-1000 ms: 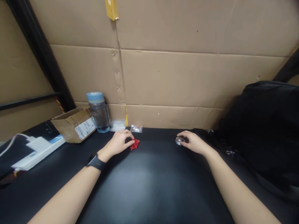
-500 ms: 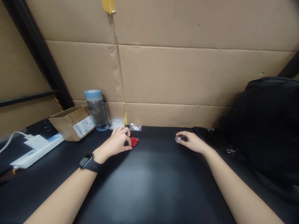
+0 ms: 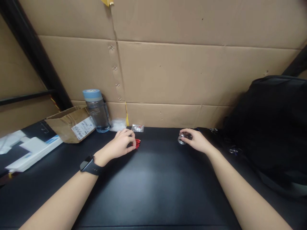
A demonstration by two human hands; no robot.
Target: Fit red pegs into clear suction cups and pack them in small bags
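My left hand (image 3: 125,142), wearing a dark watch (image 3: 89,165), is bent over a small bundle of red loops (image 3: 137,143) on the black table. Thumb and fingertips close on the bundle's left side, which they partly hide. Farther right, my right hand (image 3: 195,139) pinches a small clear round piece (image 3: 188,136) between thumb and fingers. Just beneath and left of it, a shiny silvery ring (image 3: 181,140) shows at the tabletop. Whether the two are joined I cannot tell.
At the back left stand a blue-lidded water bottle (image 3: 97,111), an open brown paper bag (image 3: 69,126) and a white power strip (image 3: 33,155). Small clear packets (image 3: 137,128) lie by the cardboard wall (image 3: 163,76). A black backpack (image 3: 275,127) fills the right side.
The clear piece in my right hand has tipped up, and the silvery ring under it now shows. My left fingers cover more of the red bundle. The view has shifted slightly.
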